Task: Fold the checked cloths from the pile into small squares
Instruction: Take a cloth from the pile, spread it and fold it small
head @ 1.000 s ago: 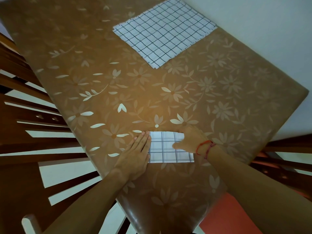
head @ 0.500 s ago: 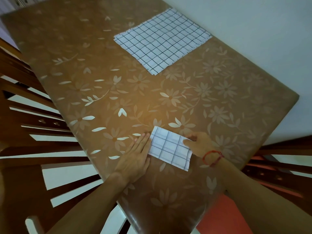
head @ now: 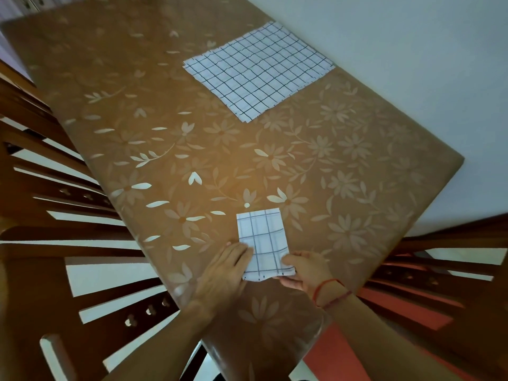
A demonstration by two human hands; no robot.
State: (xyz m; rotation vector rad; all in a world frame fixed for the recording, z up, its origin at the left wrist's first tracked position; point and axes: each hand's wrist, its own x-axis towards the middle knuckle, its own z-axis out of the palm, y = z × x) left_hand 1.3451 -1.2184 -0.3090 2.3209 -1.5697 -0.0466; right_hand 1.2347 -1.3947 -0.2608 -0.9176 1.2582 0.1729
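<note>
A folded checked cloth, white with dark lines, lies as a narrow rectangle near the table's front edge, its long side pointing away from me. My left hand lies flat with straight fingers on the cloth's near left corner. My right hand pinches the near right corner, thumb on top and fingers under the edge. The pile of unfolded checked cloths lies flat at the far side of the table, close to the wall.
The table wears a brown cover with pale flowers. Wooden chairs stand along its left side and another chair at the right. A white wall runs along the table's far right edge.
The folded cloth has turned from lying crosswise to pointing away from me. My right hand has moved from its right end to its near right corner; my left hand has shifted to the near left corner.
</note>
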